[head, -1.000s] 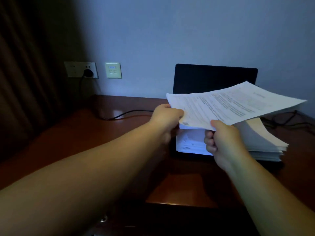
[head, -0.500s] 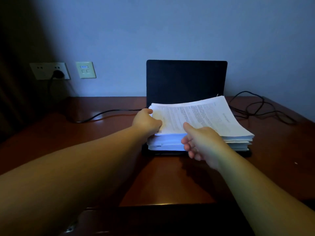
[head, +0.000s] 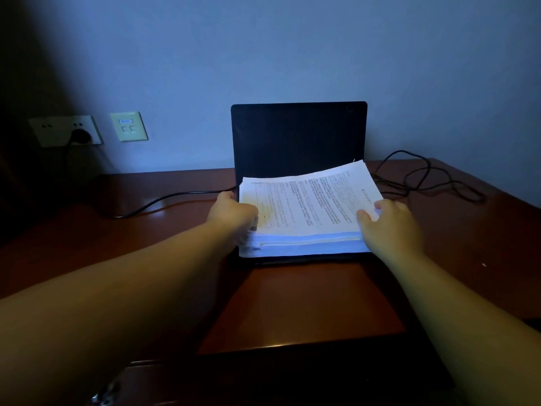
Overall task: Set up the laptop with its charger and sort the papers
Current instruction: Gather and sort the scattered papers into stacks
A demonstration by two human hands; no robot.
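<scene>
white paper stack (head: 304, 212) lies crosswise dead ahead on the laptop (head: 298, 136); left hand (head: 232, 213) grips its left edge, right hand (head: 389, 222) rests spread on its right corner.

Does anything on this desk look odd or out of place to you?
Yes. The thick stack of papers sits on the open laptop, covering its keyboard, and its top sheets lie fanned and askew. The left hand and right hand touch its sides. A loose cable lies tangled behind.
</scene>
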